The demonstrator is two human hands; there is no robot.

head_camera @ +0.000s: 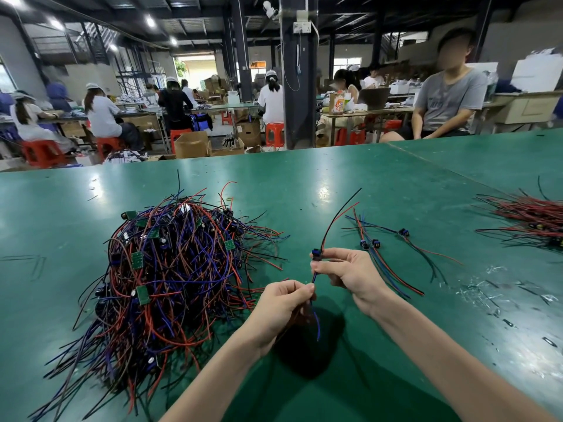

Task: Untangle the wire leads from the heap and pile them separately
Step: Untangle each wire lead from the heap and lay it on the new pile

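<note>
Lead (316,251) spans right hand (345,272) and left hand (281,304), seemingly pinched by both.

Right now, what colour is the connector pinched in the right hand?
The connector is dark blue; head view shows it best.

Ceiling lamps (150,21) glare on table (327,190); edges bowed (wide lens); background perhaps slightly soft.

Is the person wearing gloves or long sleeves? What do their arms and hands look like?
No gloves: the left hand and the right hand are both bare. The left forearm and the right forearm are bare too, with no sleeve showing in the picture. I can see no watch, bracelet or ring.
</note>
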